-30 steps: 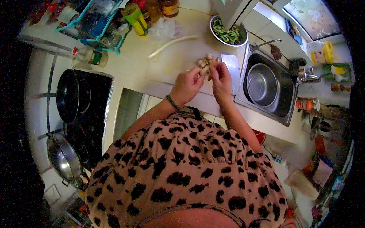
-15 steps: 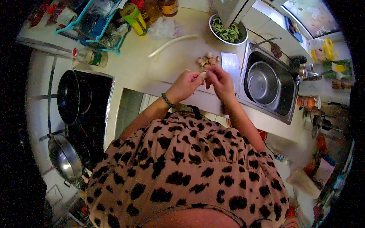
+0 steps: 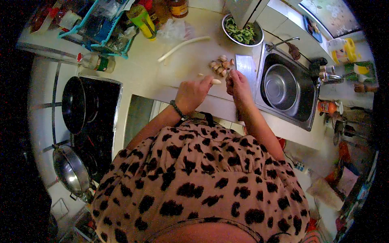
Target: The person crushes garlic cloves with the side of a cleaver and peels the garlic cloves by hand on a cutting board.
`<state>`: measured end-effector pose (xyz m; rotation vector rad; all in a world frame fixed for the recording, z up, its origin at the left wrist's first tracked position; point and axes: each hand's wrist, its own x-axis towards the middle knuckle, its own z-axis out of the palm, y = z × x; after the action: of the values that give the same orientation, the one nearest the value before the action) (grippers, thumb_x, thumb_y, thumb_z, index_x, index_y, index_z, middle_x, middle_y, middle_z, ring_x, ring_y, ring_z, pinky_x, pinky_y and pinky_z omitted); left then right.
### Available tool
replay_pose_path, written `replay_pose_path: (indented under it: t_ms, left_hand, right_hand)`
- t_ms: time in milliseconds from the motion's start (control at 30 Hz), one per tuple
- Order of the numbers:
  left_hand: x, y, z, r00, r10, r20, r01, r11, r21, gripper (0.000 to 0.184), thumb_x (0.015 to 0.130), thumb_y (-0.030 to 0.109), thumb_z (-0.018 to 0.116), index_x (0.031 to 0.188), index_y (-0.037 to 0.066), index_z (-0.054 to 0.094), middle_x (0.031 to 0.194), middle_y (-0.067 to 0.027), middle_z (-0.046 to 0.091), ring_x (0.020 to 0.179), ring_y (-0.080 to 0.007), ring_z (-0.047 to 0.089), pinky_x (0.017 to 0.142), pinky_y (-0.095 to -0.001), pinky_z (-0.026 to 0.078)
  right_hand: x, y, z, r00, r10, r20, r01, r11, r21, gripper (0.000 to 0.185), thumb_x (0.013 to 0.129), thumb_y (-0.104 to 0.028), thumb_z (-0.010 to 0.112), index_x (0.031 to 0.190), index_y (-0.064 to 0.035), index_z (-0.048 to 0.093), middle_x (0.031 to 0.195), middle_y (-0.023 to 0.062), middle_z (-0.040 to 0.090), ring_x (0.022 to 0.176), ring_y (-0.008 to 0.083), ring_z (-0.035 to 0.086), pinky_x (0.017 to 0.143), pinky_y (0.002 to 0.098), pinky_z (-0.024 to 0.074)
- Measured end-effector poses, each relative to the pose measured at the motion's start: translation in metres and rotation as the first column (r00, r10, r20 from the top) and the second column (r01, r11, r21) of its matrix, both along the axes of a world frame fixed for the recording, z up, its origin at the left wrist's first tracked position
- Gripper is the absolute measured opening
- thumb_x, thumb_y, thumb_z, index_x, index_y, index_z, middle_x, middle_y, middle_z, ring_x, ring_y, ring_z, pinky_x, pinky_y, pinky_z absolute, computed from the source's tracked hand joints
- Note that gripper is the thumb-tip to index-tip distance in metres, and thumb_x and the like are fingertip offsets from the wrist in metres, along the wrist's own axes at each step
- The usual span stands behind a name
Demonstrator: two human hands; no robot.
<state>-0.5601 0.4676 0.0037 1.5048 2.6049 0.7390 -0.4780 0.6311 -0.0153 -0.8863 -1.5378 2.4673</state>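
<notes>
Since the earlier frame, the right hand (image 3: 239, 84) parts from the left hand (image 3: 190, 95). Left fingers pinch one smooth white garlic clove (image 3: 216, 82); right fingers curl in, contents cannot be told. Judgement: a light grip, kept low over the board, avoids bruising and catches skins. Just beyond, 12 o'clock: heap of tan, papery garlic cloves (image 3: 221, 65) on a pale, flat cutting board (image 3: 174, 72). 2 o'clock: broad grey metal blade (image 3: 246, 67). 11: long white stalk (image 3: 182, 47). 1: round, pale-rimmed bowl (image 3: 236, 43) of green leaves (image 3: 244, 34). 3: rectangular steel sink (image 3: 306, 109). Farthest, 8–9: black hob (image 3: 103, 121).
</notes>
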Motion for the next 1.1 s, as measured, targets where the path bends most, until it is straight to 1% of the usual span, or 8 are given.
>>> replay_pose_path:
  t_ms: [133,367,500,800,867,900,967,1100]
  left_hand:
    - [-0.002,-0.004,-0.004,0.997,-0.009,-0.076,0.002,0.996,-0.092,0.017,0.088,0.021,0.052,0.1,0.01,0.053,0.065,-0.0118,0.059,0.056,-0.0309,0.06,0.048,-0.0427,0.046]
    - [-0.004,-0.012,-0.058,0.968,0.058,0.245,-0.065,0.998,0.021,0.019,0.09,0.025,0.049,0.098,0.008,0.054,0.071,-0.0144,0.061,0.065,-0.0362,0.06,0.056,-0.0461,0.047]
    - [-0.04,-0.022,-0.124,0.89,0.3,0.344,-0.242,0.949,-0.204,0.022,0.088,0.028,0.05,0.093,0.007,0.057,0.077,-0.0165,0.062,0.073,-0.0377,0.06,0.064,-0.0488,0.046]
    - [-0.092,-0.002,-0.128,0.827,0.386,0.408,-0.242,0.901,-0.361,0.035,0.09,0.036,0.048,0.083,0.005,0.063,0.077,-0.0141,0.064,0.067,-0.0333,0.06,0.064,-0.0446,0.046]
    - [-0.048,0.016,-0.103,0.489,0.218,0.845,-0.257,0.961,-0.099,0.047,0.093,0.047,0.041,0.076,0.007,0.059,0.065,-0.0041,0.058,0.049,-0.0209,0.051,0.048,-0.035,0.042]
    - [-0.035,0.021,-0.093,0.491,0.215,0.844,-0.252,0.963,-0.098,0.047,0.093,0.047,0.041,0.076,0.007,0.059,0.065,-0.0041,0.058,0.049,-0.0209,0.051,0.048,-0.035,0.042]
    - [-0.018,0.028,-0.077,-0.521,-0.042,0.852,-0.269,0.956,-0.118,0.053,0.093,0.056,0.034,0.07,0.012,0.053,0.058,0.0044,0.047,0.042,-0.0095,0.037,0.039,-0.0239,0.029]
    - [-0.02,0.024,-0.088,-0.466,0.0,0.885,-0.272,0.952,-0.144,0.052,0.091,0.06,0.034,0.067,0.016,0.049,0.054,0.0056,0.04,0.041,-0.0063,0.031,0.037,-0.0206,0.02]
  right_hand:
    - [0.0,-0.011,0.001,0.985,0.17,-0.001,-0.157,0.912,0.379,0.024,0.094,-0.028,0.048,0.083,-0.0078,0.052,0.06,-0.002,0.044,0.049,0.0085,0.039,0.044,0.0246,0.0327]
    - [0.0,-0.021,-0.036,0.939,0.319,0.129,-0.342,0.818,0.463,0.029,0.095,-0.029,0.048,0.075,-0.008,0.049,0.061,-0.0021,0.044,0.05,0.0072,0.037,0.044,0.0218,0.0289]
    - [0.004,-0.017,-0.067,0.983,0.158,0.092,-0.162,0.986,0.04,0.024,0.095,-0.026,0.048,0.079,-0.0083,0.052,0.062,-0.0027,0.045,0.05,0.0068,0.035,0.046,0.0211,0.0291]
    - [0.01,-0.005,-0.082,0.956,0.113,0.27,-0.226,0.87,0.439,0.016,0.08,-0.016,0.068,0.074,-0.0023,0.061,0.084,0.0051,0.062,0.066,0.0089,0.052,0.059,0.0213,0.0399]
    - [0.009,-0.01,-0.061,0.982,0.187,0.028,-0.153,0.703,0.695,0.013,0.077,-0.013,0.068,0.078,-0.0009,0.063,0.097,0.0097,0.061,0.082,0.0165,0.055,0.069,0.0282,0.0437]
    - [0.003,-0.016,-0.05,0.983,0.182,0.027,-0.149,0.703,0.696,0.013,0.077,-0.013,0.068,0.078,-0.0009,0.063,0.097,0.0097,0.061,0.082,0.0165,0.055,0.069,0.0282,0.0437]
    - [-0.005,-0.023,-0.031,0.947,0.302,-0.112,0.027,0.271,0.962,0.013,0.074,-0.012,0.067,0.083,-0.0025,0.065,0.107,0.0138,0.057,0.098,0.0277,0.052,0.079,0.0368,0.0436]
    - [0.002,-0.022,-0.028,0.901,0.416,0.122,-0.115,-0.043,0.992,0.012,0.074,-0.011,0.065,0.085,-0.0063,0.067,0.115,0.0152,0.054,0.106,0.0347,0.047,0.086,0.041,0.042]
